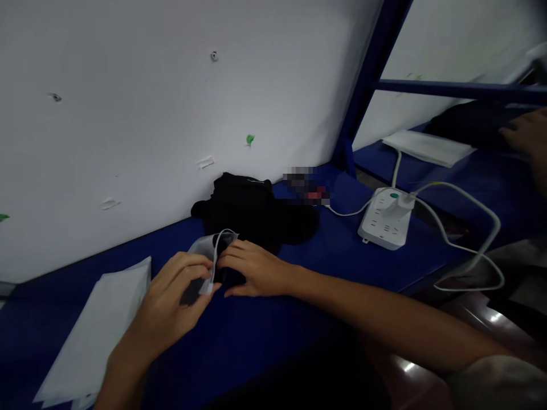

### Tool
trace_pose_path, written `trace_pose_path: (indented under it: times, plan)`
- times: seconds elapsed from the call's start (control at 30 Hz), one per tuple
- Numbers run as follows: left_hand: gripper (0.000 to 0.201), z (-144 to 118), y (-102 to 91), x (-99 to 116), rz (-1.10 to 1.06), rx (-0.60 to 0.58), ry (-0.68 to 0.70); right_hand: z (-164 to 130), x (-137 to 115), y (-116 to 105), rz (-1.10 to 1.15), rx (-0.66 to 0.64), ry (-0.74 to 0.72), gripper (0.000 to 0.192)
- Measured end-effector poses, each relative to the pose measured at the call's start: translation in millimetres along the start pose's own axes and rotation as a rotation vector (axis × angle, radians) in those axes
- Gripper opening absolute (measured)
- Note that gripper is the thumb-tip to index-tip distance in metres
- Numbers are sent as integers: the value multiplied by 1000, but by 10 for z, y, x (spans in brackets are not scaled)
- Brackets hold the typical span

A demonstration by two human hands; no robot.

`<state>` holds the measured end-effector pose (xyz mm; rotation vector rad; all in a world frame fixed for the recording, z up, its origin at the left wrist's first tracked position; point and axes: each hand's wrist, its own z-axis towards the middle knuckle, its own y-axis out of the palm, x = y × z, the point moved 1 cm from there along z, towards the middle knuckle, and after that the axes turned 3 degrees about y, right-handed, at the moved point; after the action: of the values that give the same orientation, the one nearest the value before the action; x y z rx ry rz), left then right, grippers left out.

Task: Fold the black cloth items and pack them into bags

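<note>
My left hand [175, 296] pinches the edge of a translucent plastic zip bag [200, 246] near its white slider. The bag's mouth stands partly open, with its white rim bowed up in a curve. My right hand [256, 270] is at the mouth from the right, fingers bent and their tips partly hidden against a black item [219, 263]. What those fingers hold, if anything, I cannot make out. Just behind the bag lies a heap of black cloth items [252, 210] against the wall. Left of my left hand sits a stack of flat translucent bags [96, 330].
A white power strip [387, 219] with plugs and looping white cables lies on the blue table [273, 341] to the right. A blue frame post [363, 74] rises behind it. Beyond, another person's hand [527, 134] is near dark cloth and more flat bags [429, 147].
</note>
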<state>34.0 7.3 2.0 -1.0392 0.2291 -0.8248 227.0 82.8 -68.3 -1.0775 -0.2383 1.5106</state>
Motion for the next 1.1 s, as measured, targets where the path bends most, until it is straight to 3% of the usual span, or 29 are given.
trace_pose_path:
  times: [0.2, 0.37, 0.5, 0.6, 0.83, 1.1]
  plan:
    - [24, 35, 31, 68, 52, 190, 141, 28, -38, 46, -106, 120, -64, 10]
    - [26, 33, 39, 81, 49, 319, 142, 20, -103, 55, -247, 121, -170, 22]
    - [24, 16, 89, 68, 35, 303, 142, 11, -129, 55, -367, -10, -167, 27]
    - [23, 22, 125, 84, 14, 260, 158, 2, -91, 13, -324, -86, -115, 25]
    - [25, 51, 166, 151, -26, 108, 132, 0, 116, -179, 57, 21, 37, 13]
    - [27, -3, 313, 206, 116, 159, 233, -1, 102, -330, 138, -44, 160, 12]
